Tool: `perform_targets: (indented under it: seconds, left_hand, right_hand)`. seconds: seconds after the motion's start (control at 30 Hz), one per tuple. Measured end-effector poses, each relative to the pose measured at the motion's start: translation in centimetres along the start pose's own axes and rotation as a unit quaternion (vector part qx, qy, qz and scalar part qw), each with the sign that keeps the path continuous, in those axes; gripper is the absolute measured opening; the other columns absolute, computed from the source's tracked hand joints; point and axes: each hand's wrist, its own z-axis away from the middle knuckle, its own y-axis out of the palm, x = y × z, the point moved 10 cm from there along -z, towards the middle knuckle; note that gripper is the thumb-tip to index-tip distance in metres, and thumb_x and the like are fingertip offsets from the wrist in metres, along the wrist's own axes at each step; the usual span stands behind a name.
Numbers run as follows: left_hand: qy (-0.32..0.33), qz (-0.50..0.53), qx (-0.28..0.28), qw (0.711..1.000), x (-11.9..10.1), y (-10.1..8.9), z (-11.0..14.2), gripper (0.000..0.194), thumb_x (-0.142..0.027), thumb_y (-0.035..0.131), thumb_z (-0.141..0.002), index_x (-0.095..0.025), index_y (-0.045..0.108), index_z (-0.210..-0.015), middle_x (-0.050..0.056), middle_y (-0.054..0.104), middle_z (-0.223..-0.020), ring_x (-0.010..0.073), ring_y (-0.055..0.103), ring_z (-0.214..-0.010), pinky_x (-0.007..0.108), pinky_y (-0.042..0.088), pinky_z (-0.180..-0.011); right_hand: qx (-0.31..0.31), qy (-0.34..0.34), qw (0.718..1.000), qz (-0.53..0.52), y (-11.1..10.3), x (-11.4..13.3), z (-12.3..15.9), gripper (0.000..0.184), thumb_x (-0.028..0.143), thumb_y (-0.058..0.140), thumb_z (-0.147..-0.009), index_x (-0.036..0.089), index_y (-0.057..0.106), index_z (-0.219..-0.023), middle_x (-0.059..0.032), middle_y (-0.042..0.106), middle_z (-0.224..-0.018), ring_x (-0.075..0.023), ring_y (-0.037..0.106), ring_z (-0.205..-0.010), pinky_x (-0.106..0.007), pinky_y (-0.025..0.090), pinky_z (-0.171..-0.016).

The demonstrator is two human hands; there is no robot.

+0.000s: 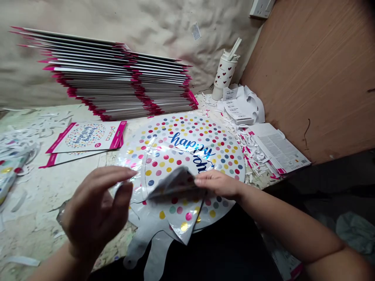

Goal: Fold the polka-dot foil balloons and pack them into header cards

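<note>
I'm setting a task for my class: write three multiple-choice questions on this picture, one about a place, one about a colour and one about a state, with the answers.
1. Where does the white heart-patterned tumbler stand?
A) On the balloon
B) At the back right, beside the stacked packaged cards
C) In a hand

2. What colour is the "happy" lettering on the polka-dot foil balloon?
A) Blue
B) Yellow
C) Green

3. What does the person's right hand rest on?
A) The tumbler
B) The balloon's folded-over flap
C) The stacked cards

Answers:
1 B, it stands right of the stack.
2 A, the letters show blue.
3 B, the hand lies on the flap.
</note>
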Motion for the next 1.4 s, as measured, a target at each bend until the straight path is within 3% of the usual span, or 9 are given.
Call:
perform_targets:
  seconds: [0.17, 0.4, 0.7, 0.87, 1.0, 1.07, 1.17, 1.23, 1.4]
  left_hand:
    - [0.219, -0.044, 0.250, 0.942, -2.4, 10.0, 1.9, 0.024, -0.015, 0.049, -0.082, -0.024, 0.062, -0.101, 0.003, 0.067, -0.087, 0.0149, 0.062, -0.078, 0.028, 0.051, -0.071]
    - [0.145, -0.087, 0.434, 0.885, 5.4, 19.4, 1.5, 0.043, -0.038, 0.040, -0.090, -0.020, 0.049, -0.127, 0.009, 0.047, -0.136, 0.0224, 0.041, -0.126, 0.037, 0.034, -0.103]
    - [-0.043, -0.247, 0.411, 0.877, 11.0, 18.2, 1.0, 0.106, -0.077, 0.046, -0.062, -0.011, 0.024, -0.141, 0.017, 0.021, -0.148, 0.0377, 0.017, -0.135, 0.056, 0.018, -0.105]
    - [-0.116, -0.247, 0.249, 0.929, 15.1, 11.5, -2.3, 0.057, -0.046, 0.035, -0.086, -0.008, 0.047, -0.126, 0.016, 0.044, -0.136, 0.0296, 0.037, -0.128, 0.045, 0.031, -0.104]
    - [-0.188, -0.318, 0.056, 0.928, 16.7, 2.0, -5.3, 0.046, -0.027, 0.031, -0.087, -0.002, 0.043, -0.125, 0.021, 0.046, -0.129, 0.0334, 0.038, -0.124, 0.052, 0.032, -0.101]
    - [-0.138, -0.320, 0.008, 0.937, 14.0, 1.3, -6.3, 0.043, -0.025, 0.032, -0.088, -0.007, 0.043, -0.126, 0.017, 0.047, -0.129, 0.0294, 0.038, -0.124, 0.049, 0.030, -0.103]
    - [0.075, -0.246, 0.196, 0.946, 7.9, 9.4, -5.6, 0.044, -0.035, 0.033, -0.090, -0.019, 0.045, -0.129, 0.009, 0.046, -0.135, 0.0231, 0.037, -0.127, 0.043, 0.028, -0.106]
    - [0.161, -0.221, 0.362, 0.891, 6.1, 15.5, -2.7, 0.053, -0.049, 0.034, -0.087, -0.025, 0.038, -0.135, 0.007, 0.036, -0.144, 0.0272, 0.026, -0.134, 0.049, 0.019, -0.108]
    - [0.087, -0.242, 0.496, 0.829, 10.9, 20.1, -0.1, 0.064, -0.057, 0.023, -0.088, -0.027, 0.015, -0.143, 0.008, 0.011, -0.152, 0.0313, 0.010, -0.138, 0.055, 0.013, -0.106]
  right_hand:
    - [-0.323, -0.128, 0.934, -0.082, -7.2, 2.5, 0.6, 0.033, 0.047, 0.043, -0.088, 0.020, 0.059, -0.098, -0.0011, 0.062, -0.070, -0.0153, 0.060, -0.068, -0.029, 0.051, -0.064]
    - [-0.433, -0.265, 0.856, 0.099, -10.5, 9.0, 3.7, 0.028, 0.045, 0.046, -0.087, 0.021, 0.055, -0.075, 0.0033, 0.041, -0.058, -0.0122, 0.045, -0.058, -0.025, 0.042, -0.057]
    - [-0.510, -0.246, 0.823, 0.038, -14.7, 6.9, 3.0, 0.028, 0.043, 0.050, -0.085, 0.020, 0.053, -0.070, 0.0046, 0.046, -0.058, -0.0110, 0.050, -0.060, -0.024, 0.044, -0.059]
    - [-0.225, -0.297, 0.892, 0.256, -5.2, 9.0, 2.4, 0.025, 0.027, 0.045, -0.089, 0.024, 0.062, -0.107, -0.0042, 0.063, -0.110, -0.0183, 0.055, -0.108, -0.040, 0.042, -0.094]
    - [0.029, -0.238, 0.842, 0.483, 3.4, 2.1, 2.5, 0.040, 0.017, 0.044, -0.087, 0.025, 0.052, -0.125, -0.0044, 0.040, -0.141, -0.0220, 0.028, -0.134, -0.046, 0.022, -0.108]
    - [0.070, -0.200, 0.829, 0.517, 4.7, -0.8, 2.2, 0.042, 0.018, 0.041, -0.089, 0.025, 0.046, -0.131, -0.0042, 0.034, -0.144, -0.0227, 0.023, -0.135, -0.046, 0.020, -0.109]
    - [0.063, -0.190, 0.830, 0.521, 5.1, -1.3, 2.0, 0.041, 0.027, 0.039, -0.092, 0.022, 0.044, -0.132, -0.0058, 0.034, -0.144, -0.0231, 0.025, -0.135, -0.045, 0.019, -0.110]
    - [0.035, -0.216, 0.834, 0.507, 4.5, 0.2, 2.4, 0.046, 0.037, 0.044, -0.090, 0.019, 0.044, -0.132, -0.0087, 0.037, -0.143, -0.0240, 0.027, -0.134, -0.043, 0.021, -0.110]
    - [-0.192, -0.198, 0.838, 0.471, -2.9, 2.6, 4.3, 0.030, 0.026, 0.048, -0.088, 0.014, 0.060, -0.113, -0.0117, 0.060, -0.116, -0.0205, 0.051, -0.113, -0.036, 0.039, -0.098]
